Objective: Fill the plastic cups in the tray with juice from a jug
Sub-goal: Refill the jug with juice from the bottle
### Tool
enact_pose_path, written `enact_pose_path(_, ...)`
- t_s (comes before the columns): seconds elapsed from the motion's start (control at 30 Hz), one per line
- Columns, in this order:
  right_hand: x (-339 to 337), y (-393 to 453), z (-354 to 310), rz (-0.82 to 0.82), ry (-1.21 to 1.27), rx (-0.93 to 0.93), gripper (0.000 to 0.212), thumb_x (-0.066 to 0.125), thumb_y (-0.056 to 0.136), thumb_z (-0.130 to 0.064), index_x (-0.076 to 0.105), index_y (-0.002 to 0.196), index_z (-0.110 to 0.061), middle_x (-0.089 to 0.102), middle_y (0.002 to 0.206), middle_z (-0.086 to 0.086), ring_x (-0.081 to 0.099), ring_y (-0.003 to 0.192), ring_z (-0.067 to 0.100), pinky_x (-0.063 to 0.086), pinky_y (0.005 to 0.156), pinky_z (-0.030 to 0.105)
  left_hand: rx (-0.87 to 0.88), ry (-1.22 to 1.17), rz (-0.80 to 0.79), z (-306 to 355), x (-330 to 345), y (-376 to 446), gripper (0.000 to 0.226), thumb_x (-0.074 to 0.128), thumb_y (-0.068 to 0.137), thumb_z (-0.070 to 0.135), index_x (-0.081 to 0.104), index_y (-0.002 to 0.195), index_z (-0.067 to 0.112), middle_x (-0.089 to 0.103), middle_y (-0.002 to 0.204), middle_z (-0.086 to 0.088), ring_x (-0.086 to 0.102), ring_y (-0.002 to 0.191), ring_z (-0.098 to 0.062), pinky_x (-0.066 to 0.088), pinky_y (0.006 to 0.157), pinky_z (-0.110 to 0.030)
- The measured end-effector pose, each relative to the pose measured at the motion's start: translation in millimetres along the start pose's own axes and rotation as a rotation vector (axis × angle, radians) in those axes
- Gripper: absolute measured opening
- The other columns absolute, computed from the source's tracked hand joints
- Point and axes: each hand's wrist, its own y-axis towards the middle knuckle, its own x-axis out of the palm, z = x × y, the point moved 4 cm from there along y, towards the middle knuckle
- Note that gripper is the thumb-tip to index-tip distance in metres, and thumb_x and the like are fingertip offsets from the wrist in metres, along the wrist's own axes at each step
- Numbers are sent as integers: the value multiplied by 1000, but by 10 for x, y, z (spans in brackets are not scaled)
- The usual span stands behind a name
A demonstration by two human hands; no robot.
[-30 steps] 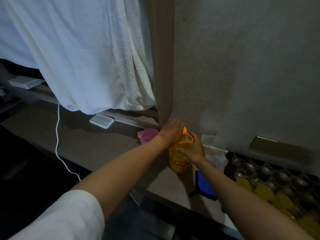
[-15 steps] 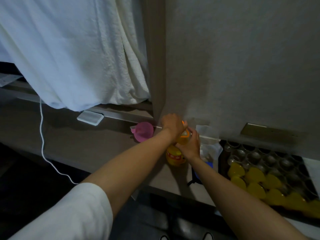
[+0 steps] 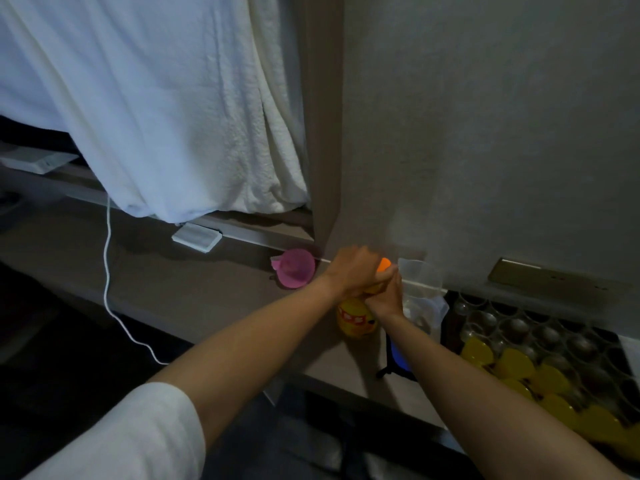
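Observation:
A yellow juice bottle (image 3: 356, 318) with an orange cap (image 3: 383, 264) stands on the brown counter near the wall. My left hand (image 3: 353, 270) grips the bottle's top around the cap. My right hand (image 3: 388, 296) holds the bottle's neck just below. A clear plastic jug (image 3: 420, 292) stands right behind the bottle. At the right, a dark tray (image 3: 450, 327) holds several clear plastic cups (image 3: 540, 327); the near ones (image 3: 512, 365) hold yellow juice, the far ones look empty.
A pink funnel-like cup (image 3: 294, 268) sits left of the bottle by the wall. A blue cloth (image 3: 398, 355) lies under my right forearm. A white cable (image 3: 107, 271) and a white flat box (image 3: 196, 236) lie further left, under a hanging white towel (image 3: 156, 98).
The view has shifted. My left hand has settled tighter over the bottle's cap, and my right hand has moved up from the bottle's body to its neck.

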Motion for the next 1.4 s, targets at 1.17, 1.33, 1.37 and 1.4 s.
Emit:
enact_pose_path(1.17, -278, -616, 392, -277, 227, -58, 148, 99, 41, -52, 11, 158, -31, 39, 154, 1, 40, 142, 24, 35, 118, 53, -346, -508, 285, 327, -713, 266, 44, 37, 106, 51, 51, 101, 10, 67, 101, -26, 59, 98, -48, 29, 66, -39)
enact_pose_path(1.33, -440, -745, 235, -141, 215, -162, 152, 100, 59, -35, -13, 160, -30, 16, 166, 6, 22, 152, 27, 25, 122, 53, -371, -545, 353, 434, -1028, 284, 46, 39, 106, 50, 53, 100, 7, 66, 101, -26, 57, 100, -47, 22, 65, -38)
enact_pose_path(1.37, -462, -749, 221, -108, 216, -158, 152, 99, 59, -34, -14, 160, -31, 16, 166, 7, 22, 152, 27, 25, 122, 52, -379, -562, 361, 456, -1084, 287, 46, 40, 106, 50, 54, 100, 6, 66, 102, -27, 57, 100, -47, 22, 65, -38)
enact_pose_path(1.4, -487, -749, 209, -78, 223, -142, 151, 100, 60, -33, -14, 160, -32, 18, 166, 8, 23, 151, 29, 26, 120, 52, -384, -581, 367, 473, -1134, 294, 46, 39, 106, 50, 54, 100, 6, 66, 102, -27, 57, 100, -47, 22, 65, -38)
